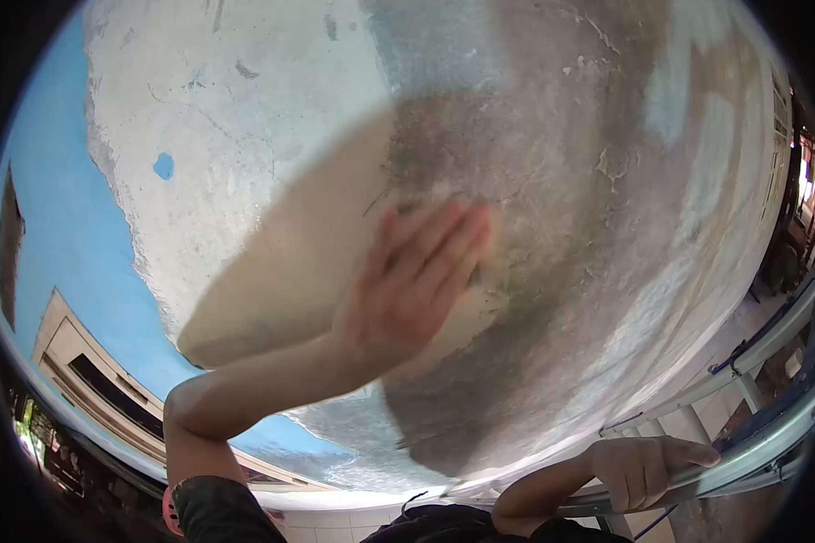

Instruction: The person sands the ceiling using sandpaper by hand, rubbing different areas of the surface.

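My left hand (412, 281) is raised against a patchy wall (552, 181), fingers together and slightly blurred by motion. Something dark shows at the edge of the palm and between thumb and fingers; its kind is hidden under the hand. Bare grey and whitish plaster with rough, flaking spots surrounds it. Low on the right, my right hand (643, 471) is wrapped around the metal rail of a ladder (770, 425), one finger stretched along it.
Blue paint (72, 199) with a ragged edge covers the wall's left side. Below it is a cream-framed opening (100, 380). A broad shadow falls across the plaster. Light floor tiles (321, 523) lie far below, and cluttered objects stand beyond the wall's right end.
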Demonstrator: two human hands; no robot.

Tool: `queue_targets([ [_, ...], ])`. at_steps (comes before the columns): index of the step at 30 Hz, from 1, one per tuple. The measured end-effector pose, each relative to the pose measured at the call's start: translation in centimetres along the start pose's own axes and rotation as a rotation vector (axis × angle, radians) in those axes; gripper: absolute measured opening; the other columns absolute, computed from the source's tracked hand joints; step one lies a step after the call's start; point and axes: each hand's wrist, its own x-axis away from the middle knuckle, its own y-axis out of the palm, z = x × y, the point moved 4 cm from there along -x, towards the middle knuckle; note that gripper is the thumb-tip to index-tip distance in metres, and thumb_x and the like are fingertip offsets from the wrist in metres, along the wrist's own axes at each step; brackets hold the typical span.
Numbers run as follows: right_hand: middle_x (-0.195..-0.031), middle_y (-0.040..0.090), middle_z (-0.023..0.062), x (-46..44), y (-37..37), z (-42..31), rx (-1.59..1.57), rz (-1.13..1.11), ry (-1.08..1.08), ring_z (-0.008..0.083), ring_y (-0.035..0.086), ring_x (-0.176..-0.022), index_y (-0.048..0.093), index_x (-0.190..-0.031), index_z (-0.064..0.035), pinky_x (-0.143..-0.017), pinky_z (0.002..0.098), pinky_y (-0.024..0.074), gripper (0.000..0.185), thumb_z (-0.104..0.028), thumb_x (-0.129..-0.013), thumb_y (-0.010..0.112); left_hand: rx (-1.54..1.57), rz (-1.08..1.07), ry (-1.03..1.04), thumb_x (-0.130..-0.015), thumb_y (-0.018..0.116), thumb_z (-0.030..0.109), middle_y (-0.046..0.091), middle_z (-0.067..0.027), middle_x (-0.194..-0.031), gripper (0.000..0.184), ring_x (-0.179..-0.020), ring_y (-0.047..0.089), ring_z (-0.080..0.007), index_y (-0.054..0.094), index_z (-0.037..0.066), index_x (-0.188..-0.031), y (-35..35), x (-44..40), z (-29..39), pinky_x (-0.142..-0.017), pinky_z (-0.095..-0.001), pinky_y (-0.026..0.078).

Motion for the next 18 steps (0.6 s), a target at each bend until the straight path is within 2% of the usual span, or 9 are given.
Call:
queue_targets([
  [2,-0.049,0.041,0.0047,-0.1,-0.2,0.5,0.005,0.039,0.013,0.0143,0.042,-0.036,0.017,-0.148,-0.0128,-0.041,0.0298,0.0376,0.067,-0.024,-0.092,0.050,0.047,-0.006,0.049,-0.083,0.065,0.034,0.045,0.0041,-0.140,0.045,-0.134,0.034,-0.0130,0.056,0.015,-0.123,0.0,1.3,0.3,-0.112,-0.0609,0.006],
  [5,-0.048,0.041,0.0047,0.6,-0.4,0.8,0.025,0.018,-0.034,0.0142,0.041,-0.036,0.017,-0.148,-0.0121,-0.040,0.0303,0.0373,0.066,-0.023,-0.092,0.049,0.140,0.268,0.089,-0.084,0.058,0.027,0.045,-0.0007,-0.140,0.046,-0.132,0.036,-0.0139,0.053,0.013,-0.128,0.6,-1.2,-2.0,-0.112,-0.0606,0.009],
  [8,-0.048,0.041,0.0050,0.8,0.1,0.3,0.027,0.030,-0.038,0.0142,0.041,-0.036,0.017,-0.148,-0.0121,-0.040,0.0303,0.0369,0.066,-0.023,-0.092,0.050,0.050,0.196,-0.024,-0.085,0.058,0.028,0.045,0.0011,-0.140,0.041,-0.133,0.036,-0.0133,0.056,0.014,-0.124,-0.8,-3.5,-4.2,-0.112,-0.0620,0.007],
  [11,-0.048,0.042,0.0050,0.6,0.1,0.3,0.036,0.040,-0.023,0.0142,0.041,-0.036,0.017,-0.148,-0.0119,-0.039,0.0299,0.0363,0.067,-0.023,-0.092,0.051,0.031,0.133,-0.121,-0.088,0.056,0.029,0.046,0.0040,-0.139,0.037,-0.132,0.036,-0.0118,0.056,0.017,-0.123,-0.1,-2.1,-2.2,-0.111,-0.0630,0.006],
  [14,-0.048,0.042,0.0049,0.7,0.3,0.0,0.033,0.040,-0.029,0.0139,0.042,-0.036,0.017,-0.148,-0.0117,-0.040,0.0294,0.0364,0.067,-0.024,-0.092,0.051,0.079,0.056,-0.068,-0.088,0.057,0.027,0.045,0.0041,-0.140,0.037,-0.132,0.036,-0.0121,0.056,0.014,-0.122,0.6,1.1,0.1,-0.111,-0.0629,0.007],
  [17,-0.048,0.041,0.0045,0.8,0.3,0.0,0.001,0.039,-0.042,0.0135,0.042,-0.035,0.018,-0.148,-0.0112,-0.040,0.0292,0.0369,0.068,-0.026,-0.092,0.052,0.110,0.308,0.017,-0.085,0.059,0.025,0.047,0.0019,-0.138,0.039,-0.132,0.037,-0.0137,0.057,0.013,-0.122,0.9,-1.1,-2.6,-0.110,-0.0635,0.009],
  [18,-0.048,0.041,0.0044,0.7,0.3,-0.1,0.011,0.048,-0.037,0.0135,0.042,-0.035,0.018,-0.148,-0.0112,-0.040,0.0291,0.0369,0.068,-0.026,-0.092,0.053,0.058,0.264,-0.033,-0.085,0.059,0.025,0.047,0.0020,-0.138,0.039,-0.131,0.038,-0.0139,0.058,0.014,-0.122,0.1,-2.2,-3.8,-0.110,-0.0638,0.010],
])
